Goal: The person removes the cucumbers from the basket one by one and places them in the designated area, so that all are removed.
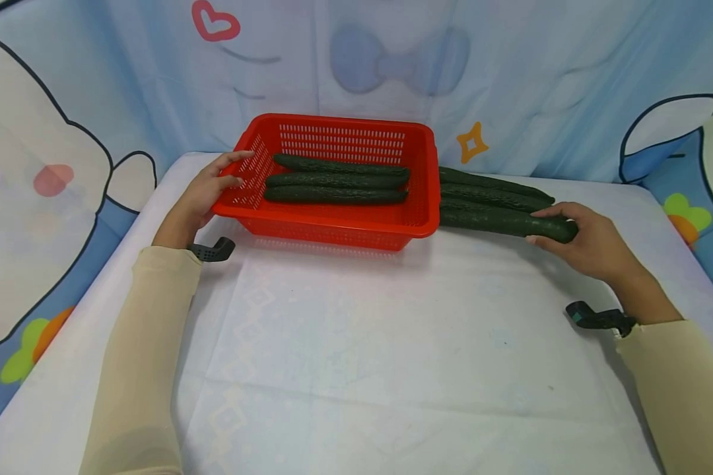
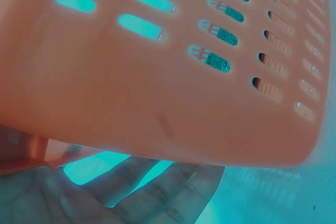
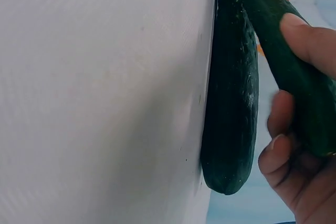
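The red plastic basket, with slotted walls, has my left hand gripping its left rim, fingers over the edge. Up close in the left wrist view, the basket wall looks orange, and the fingers show below its rim. Inside lie three dark green cucumbers, side by side. To the right of the basket, my right hand holds a cucumber by its right end, thumb on one side and fingers on the other. In the right wrist view, this held cucumber is raised off another cucumber.
Two more cucumbers lie behind the held one, their left ends hidden by the basket. A white cloth covers the table. Behind it hangs a blue printed curtain.
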Tool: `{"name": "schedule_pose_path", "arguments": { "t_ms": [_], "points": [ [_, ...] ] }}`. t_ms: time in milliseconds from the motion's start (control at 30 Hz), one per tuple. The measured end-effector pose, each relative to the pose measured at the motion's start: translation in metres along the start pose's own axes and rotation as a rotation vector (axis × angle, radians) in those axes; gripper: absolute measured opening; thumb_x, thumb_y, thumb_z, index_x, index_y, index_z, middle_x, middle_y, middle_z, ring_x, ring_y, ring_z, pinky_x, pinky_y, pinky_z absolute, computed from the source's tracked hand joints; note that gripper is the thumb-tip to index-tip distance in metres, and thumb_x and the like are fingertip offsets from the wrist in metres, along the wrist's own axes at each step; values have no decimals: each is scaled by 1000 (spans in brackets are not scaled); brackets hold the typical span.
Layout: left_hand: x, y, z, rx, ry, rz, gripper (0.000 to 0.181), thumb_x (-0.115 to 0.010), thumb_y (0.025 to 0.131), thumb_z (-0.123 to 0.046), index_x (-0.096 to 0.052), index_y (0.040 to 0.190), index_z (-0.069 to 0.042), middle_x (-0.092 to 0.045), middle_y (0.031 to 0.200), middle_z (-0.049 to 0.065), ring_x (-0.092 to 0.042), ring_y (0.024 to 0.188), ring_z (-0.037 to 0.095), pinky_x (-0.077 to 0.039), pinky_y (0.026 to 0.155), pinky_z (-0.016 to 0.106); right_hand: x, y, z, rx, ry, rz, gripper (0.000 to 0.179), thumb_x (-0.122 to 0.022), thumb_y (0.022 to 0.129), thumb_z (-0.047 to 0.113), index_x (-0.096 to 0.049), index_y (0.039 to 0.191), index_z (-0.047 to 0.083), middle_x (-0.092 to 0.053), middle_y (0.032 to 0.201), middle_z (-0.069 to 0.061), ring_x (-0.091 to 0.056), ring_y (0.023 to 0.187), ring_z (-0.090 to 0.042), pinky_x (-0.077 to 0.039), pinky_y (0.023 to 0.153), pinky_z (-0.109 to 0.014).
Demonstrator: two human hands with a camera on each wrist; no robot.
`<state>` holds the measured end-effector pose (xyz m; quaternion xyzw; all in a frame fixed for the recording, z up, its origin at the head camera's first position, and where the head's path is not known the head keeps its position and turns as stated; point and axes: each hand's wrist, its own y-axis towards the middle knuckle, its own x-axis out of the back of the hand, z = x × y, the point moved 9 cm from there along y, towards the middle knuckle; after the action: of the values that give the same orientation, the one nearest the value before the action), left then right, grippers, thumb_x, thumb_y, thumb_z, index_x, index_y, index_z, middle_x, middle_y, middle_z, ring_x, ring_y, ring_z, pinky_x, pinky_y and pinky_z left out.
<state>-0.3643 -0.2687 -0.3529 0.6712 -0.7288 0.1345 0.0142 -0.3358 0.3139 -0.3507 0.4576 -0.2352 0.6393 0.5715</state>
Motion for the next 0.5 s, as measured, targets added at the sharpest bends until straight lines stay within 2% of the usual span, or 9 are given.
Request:
{"name": "schedule_pose_path", "arguments": {
  "t_ms": [200,333,500],
  "points": [
    [0,0,0,-8,-4,4,53,-44,101,-11,-41,148,-35,-27,157,7,-47,122,24,-59,80,22,-3,0,3,42,-73,12,47,-80,81,17,-63,122,3,-56,130,-30,-47,124,-52,-35,101,-70],
    [0,0,0,-8,-1,4,53,-44,101,-12,-40,148,-35,-27,157,7,-47,122,24,-59,80,22,-6,-1,4,29,-143,43,47,-81,81,19,-64,121,4,-57,129,-28,-48,122,-50,-37,98,-68],
    [0,0,0,-5,-7,5,53,-44,101,-12,-40,148,-35,-27,157,7,-48,122,25,-59,80,22,-8,-1,2,24,-179,59,48,-81,81,20,-65,122,3,-57,125,-27,-49,119,-49,-38,97,-68]
  ]
}}
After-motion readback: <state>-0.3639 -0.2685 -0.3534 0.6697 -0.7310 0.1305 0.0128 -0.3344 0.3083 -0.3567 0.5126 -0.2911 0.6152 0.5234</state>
